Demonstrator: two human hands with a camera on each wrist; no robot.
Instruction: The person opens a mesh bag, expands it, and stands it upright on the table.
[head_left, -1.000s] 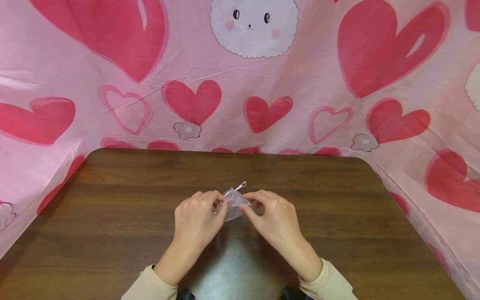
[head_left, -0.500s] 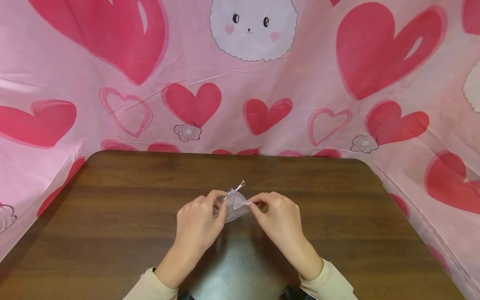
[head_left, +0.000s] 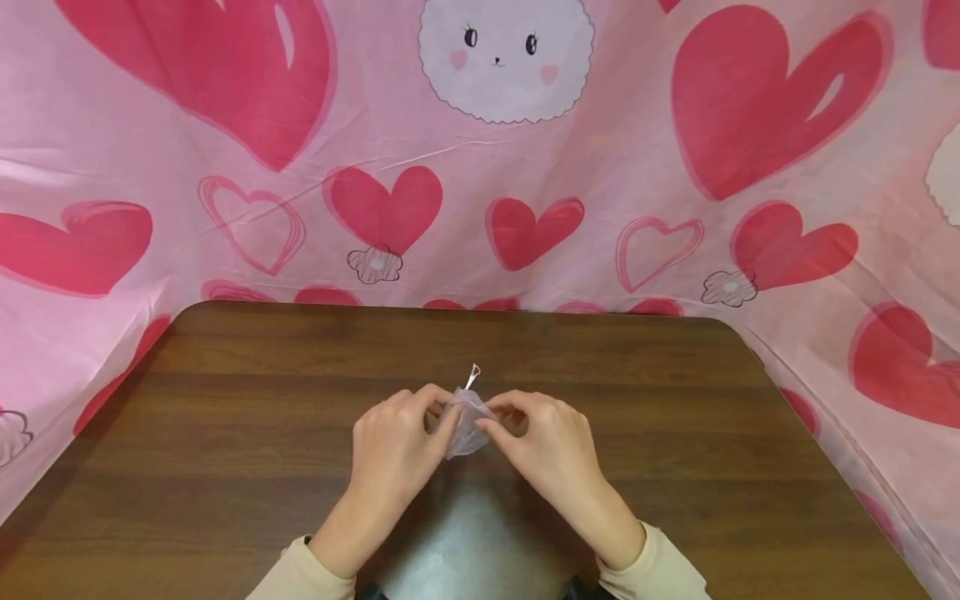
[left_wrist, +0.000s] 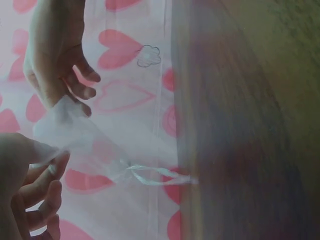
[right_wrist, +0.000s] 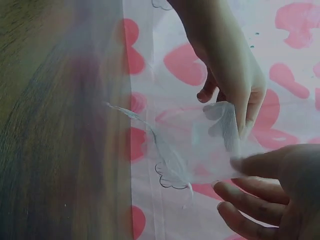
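A small sheer white drawstring pouch (head_left: 471, 427) is held between both hands over the middle of the table in the head view. Its twisted string loop (head_left: 472, 377) sticks out on the side away from the person. My left hand (head_left: 401, 437) pinches the pouch's left side between thumb and fingers, while my right hand (head_left: 547, 433) pinches its right side. In the right wrist view, the pouch's thin mesh (right_wrist: 210, 140) spreads between the hands, see-through. The left wrist view shows the cord (left_wrist: 155, 176) hanging out from the gathered end. Nothing shows inside the pouch.
A brown wood-grain table (head_left: 262, 400) with rounded far corners lies under the hands. Pink fabric (head_left: 600, 150) printed with red hearts hangs behind it and along both sides. Beige sleeves (head_left: 652, 567) cover the forearms.
My right hand drew the pouch's edge out to the right, then came back left towards the left hand. The string loop has swung a little left, and the pouch looks more bunched.
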